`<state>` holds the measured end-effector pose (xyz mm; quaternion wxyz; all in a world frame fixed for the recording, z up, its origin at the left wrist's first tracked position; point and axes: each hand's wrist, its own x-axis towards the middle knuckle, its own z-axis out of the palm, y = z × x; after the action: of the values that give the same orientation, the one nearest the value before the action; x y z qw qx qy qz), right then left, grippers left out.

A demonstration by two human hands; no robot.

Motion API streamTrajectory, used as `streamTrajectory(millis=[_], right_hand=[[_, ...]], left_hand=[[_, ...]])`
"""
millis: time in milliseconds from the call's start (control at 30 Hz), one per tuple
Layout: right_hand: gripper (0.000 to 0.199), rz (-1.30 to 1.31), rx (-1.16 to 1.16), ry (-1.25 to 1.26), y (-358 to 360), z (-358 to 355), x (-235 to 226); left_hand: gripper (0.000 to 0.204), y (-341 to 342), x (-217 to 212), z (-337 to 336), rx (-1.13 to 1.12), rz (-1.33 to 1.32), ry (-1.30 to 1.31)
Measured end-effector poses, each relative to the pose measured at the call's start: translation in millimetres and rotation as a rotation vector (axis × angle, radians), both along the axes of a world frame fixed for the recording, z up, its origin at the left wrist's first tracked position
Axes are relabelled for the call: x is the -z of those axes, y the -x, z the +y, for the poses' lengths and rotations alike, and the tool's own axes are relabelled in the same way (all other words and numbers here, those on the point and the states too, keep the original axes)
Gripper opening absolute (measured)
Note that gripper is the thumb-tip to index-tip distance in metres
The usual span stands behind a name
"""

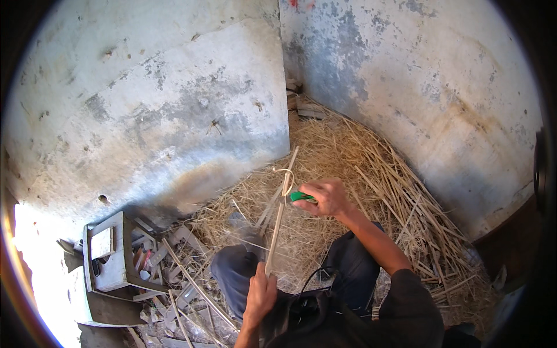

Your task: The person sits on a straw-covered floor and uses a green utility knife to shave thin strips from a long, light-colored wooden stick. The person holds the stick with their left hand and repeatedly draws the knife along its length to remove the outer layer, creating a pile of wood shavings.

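Note:
My left hand (261, 292) is closed round the near end of a long pale strip of split bamboo or wood (278, 222). The strip slants up and away from me between my knees. My right hand (326, 197) is wrapped round a green-handled knife (301, 196), most of its handle hidden in my fingers. The knife's tip end meets the strip in its upper half; the blade is too small to see well. Just above that spot a thin pale shaving (290, 180) curls off the strip.
Loose shavings (325, 145) cover the floor ahead, and long thin strips (400, 180) are heaped along the right wall. At the left stands a worn wooden box (119, 255) holding small items, with wood scraps (185, 290) beside it. Stained walls (232, 104) meet in the far corner.

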<state>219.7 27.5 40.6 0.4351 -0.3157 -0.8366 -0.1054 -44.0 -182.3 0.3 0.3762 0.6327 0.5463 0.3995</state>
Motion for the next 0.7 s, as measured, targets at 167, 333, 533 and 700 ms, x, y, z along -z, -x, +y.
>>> streamTrajectory(millis=[167,333,533,700], right_hand=[[0.05,0.084,0.004,0.187,8,-8,-12],[0.046,0.136,0.029,0.225,11,-7,-7],[0.044,0.148,0.094,0.119,9,-9,-7],[0.046,0.223,0.08,0.278,13,-12,-8]], left_hand=[[0.024,-5,-17,7,-0.1,0.238,-0.098],[0.022,-5,-14,18,-0.108,0.228,-0.111],[0.002,10,11,42,0.284,-0.658,0.492],[0.009,10,3,48,0.332,-0.878,0.73]])
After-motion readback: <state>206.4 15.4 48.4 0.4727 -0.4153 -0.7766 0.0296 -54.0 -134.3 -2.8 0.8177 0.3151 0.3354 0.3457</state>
